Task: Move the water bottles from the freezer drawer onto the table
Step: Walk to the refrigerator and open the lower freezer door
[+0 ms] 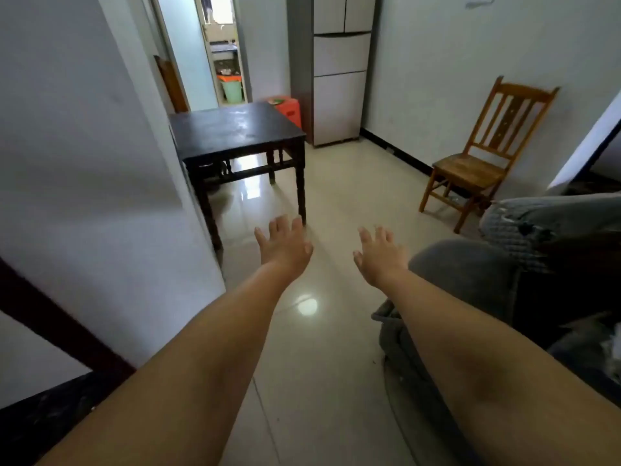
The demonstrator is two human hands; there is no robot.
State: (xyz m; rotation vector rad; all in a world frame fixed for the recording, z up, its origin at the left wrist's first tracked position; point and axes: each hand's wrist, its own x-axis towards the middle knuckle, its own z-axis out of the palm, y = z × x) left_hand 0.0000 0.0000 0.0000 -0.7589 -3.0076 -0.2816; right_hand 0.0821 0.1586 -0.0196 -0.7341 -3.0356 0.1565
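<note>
Hands (285,245) (381,255) spread, empty; table (235,129) ahead; fridge (337,105) beyond, drawers closed.

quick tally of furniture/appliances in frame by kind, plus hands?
Dark table: 1
Wooden chair: 1
Fridge, all doors and drawers closed: 1
Orange stool: 1
Grey sofa: 1
Open, empty hands, left hand and right hand: 2
Water bottles: 0 visible
Total: 7

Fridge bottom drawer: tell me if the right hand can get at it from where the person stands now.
Probably not yet. The right hand hangs open over the floor, well short of the closed bottom drawer of the fridge across the room. The floor between looks free, with the table off to the left.
</note>
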